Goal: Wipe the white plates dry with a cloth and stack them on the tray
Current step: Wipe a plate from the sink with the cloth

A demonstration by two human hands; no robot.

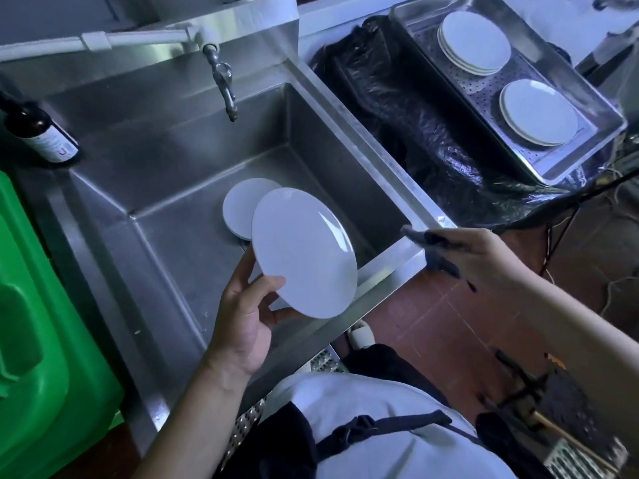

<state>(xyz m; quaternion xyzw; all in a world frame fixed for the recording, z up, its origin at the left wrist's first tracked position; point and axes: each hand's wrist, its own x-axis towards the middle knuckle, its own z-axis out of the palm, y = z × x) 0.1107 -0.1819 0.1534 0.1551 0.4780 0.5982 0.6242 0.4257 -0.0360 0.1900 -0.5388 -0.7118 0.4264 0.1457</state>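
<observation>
My left hand (249, 316) grips a white plate (304, 254) by its lower left edge, thumb on its face, and holds it tilted above the front of the steel sink (373, 157). A small stack of white plates (240, 209) lies on the sink bottom behind it. To the right, my right hand (484, 261) holds a dark cloth (434, 248) beside the sink's front right corner, apart from the plate. At the upper right a perforated steel tray (587, 98) carries two plate stacks: a far one (475, 41) and a near one (539, 112).
A tap (224, 84) hangs over the back of the sink. A dark bottle (38, 133) stands on the left ledge above a green bin (41, 323). Black plastic sheeting (397, 108) lies between sink and tray. Cables trail over the tiled floor at right.
</observation>
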